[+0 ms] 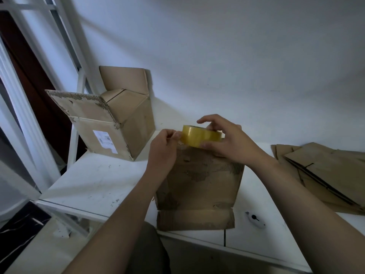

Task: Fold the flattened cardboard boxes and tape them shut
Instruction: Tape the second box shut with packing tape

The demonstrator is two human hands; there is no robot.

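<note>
A worn brown cardboard box (199, 186) stands on the white table (92, 180) right in front of me, its lower flap hanging over the front edge. Above the box's far top edge my right hand (223, 139) grips a roll of yellowish clear tape (199, 136). At the roll's left side my left hand (165, 144) pinches the tape's loose end between thumb and fingers. A second cardboard box (116, 123) with open flaps sits tilted at the back left of the table.
Several flattened cardboard boxes (327, 175) lie stacked at the table's right. A small white cutter (255, 219) rests on the table right of the near box. A white wall runs behind, and a white frame stands at the left.
</note>
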